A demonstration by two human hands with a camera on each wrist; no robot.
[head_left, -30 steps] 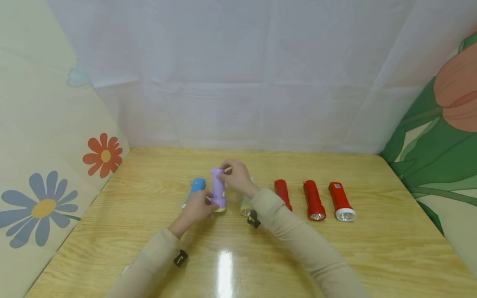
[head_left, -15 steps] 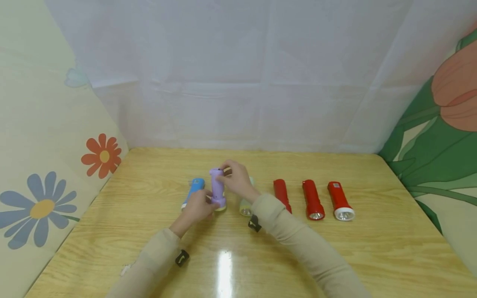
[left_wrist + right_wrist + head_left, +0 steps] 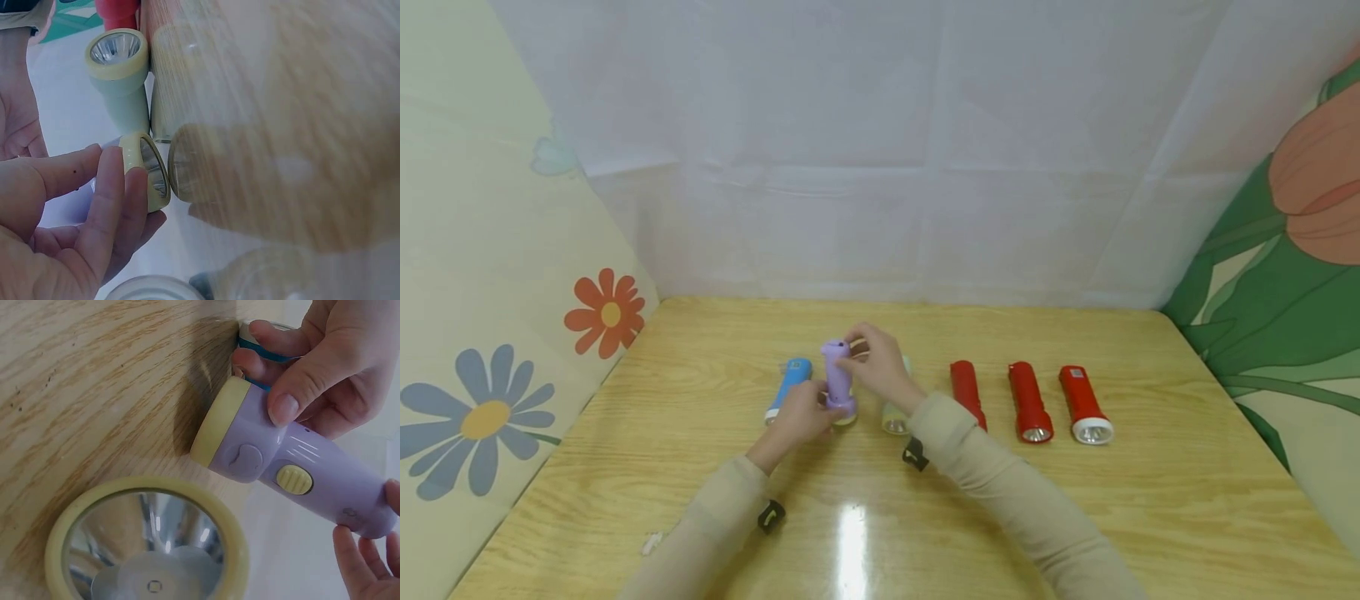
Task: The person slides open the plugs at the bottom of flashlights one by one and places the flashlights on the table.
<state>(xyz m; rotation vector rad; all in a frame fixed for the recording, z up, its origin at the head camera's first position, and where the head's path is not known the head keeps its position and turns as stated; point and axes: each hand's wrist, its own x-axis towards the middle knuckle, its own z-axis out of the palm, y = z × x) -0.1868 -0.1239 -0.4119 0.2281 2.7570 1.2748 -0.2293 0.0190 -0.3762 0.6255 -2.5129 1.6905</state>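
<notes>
A purple flashlight (image 3: 837,379) with a yellow lens ring stands tilted, lens end down, on the table. My left hand (image 3: 801,412) grips it low, thumb and fingers around the head beside the yellow ring (image 3: 132,150). Up at the tail end, my right hand (image 3: 882,364) holds it between thumb and fingers. The ring's lower edge meets the tabletop in the left wrist view. A yellow slide switch (image 3: 294,480) shows on its body. Just left lies a blue flashlight (image 3: 792,385), partly behind my left hand. A pale green flashlight (image 3: 895,417) lies under my right wrist, partly covered.
Three red flashlights lie in a row at right: one (image 3: 966,387) partly behind the right sleeve, one (image 3: 1030,402) in the middle, and one with a white head (image 3: 1084,402) outermost. A small whitish scrap (image 3: 652,543) lies near the left sleeve on the wooden table (image 3: 1187,500).
The purple flashlight's tail end has tipped slightly toward me, so more of its end face shows. My left hand has shifted a little to the right; both hands keep hold.
</notes>
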